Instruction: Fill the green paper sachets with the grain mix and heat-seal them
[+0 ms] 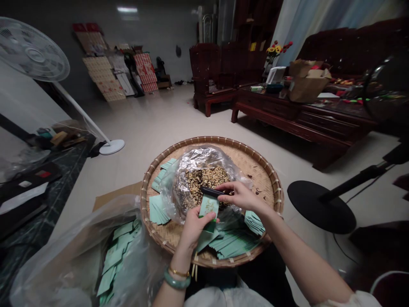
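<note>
My left hand point(193, 228) pinches a small green paper packet point(208, 209) upright, and brown speckled grain shows on its face. My right hand point(238, 196) grips a black scoop point(212, 192), whose tip is just above the packet's mouth. Behind them, a clear plastic bag point(191, 187) lies open, holding a heap of dark seed-like mix point(204, 181). All this rests on a round woven bamboo tray point(212, 139). Loose stacks of green packets point(159, 209) lie on the tray on both sides of the bag, with more point(234, 244) under my hands.
A clear bag of green packets point(118, 251) sits at lower left, beside a dark stone counter point(41, 192). A round black stand base point(321, 207) is at right. Beyond are a white fan point(32, 51), a carved wooden table point(303, 111) and a cardboard box point(308, 81).
</note>
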Demonstrator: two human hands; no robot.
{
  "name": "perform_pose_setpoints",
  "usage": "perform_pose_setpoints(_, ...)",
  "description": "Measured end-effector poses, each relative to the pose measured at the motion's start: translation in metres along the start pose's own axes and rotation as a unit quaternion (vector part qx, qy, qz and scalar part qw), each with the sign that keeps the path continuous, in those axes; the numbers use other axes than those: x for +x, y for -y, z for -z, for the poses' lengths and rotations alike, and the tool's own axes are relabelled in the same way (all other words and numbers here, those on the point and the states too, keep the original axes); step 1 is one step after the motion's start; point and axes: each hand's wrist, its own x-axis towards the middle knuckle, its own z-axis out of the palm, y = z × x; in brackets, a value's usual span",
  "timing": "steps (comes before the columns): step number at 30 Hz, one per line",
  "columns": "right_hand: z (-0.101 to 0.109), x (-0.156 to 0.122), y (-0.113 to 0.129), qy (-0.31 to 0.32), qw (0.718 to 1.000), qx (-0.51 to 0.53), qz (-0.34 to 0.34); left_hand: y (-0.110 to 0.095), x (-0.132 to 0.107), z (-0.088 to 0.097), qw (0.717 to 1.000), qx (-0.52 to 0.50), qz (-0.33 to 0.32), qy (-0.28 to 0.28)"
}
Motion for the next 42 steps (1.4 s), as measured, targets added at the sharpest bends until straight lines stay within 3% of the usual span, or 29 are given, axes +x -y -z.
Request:
perform_pose_setpoints(9,-0.001,-0.003,0.000,-0.003,1.000,0.014,-0.002,-0.005,0.001,0.004,0.999,-0.010,-0.012,0.050)
perform_pose_setpoints(19,-0.002,0.001,-0.010,-0.034,0.999,0.006,-0.003,-0.005,-0.008,0.013,0.991,-0.127,0.029,-0.015)
perform_pose_setpoints(26,-0.014,0.002,-0.014,-0.079,0.997,-0.009,0.017,0.008,-0.010,0.025,0.981,-0.177,0.076,0.014)
perform_pose_setpoints(34,-0.022,0.003,-0.023,-0.070,0.997,0.027,0.002,0.020,-0.015,0.024,0.993,-0.114,-0.010,-0.015)
perform_pose_setpoints(42,-0.014,-0.008,-0.020,-0.018,0.991,0.117,-0.057,0.026,-0.017,0.023,0.994,-0.103,-0.019,-0.009)
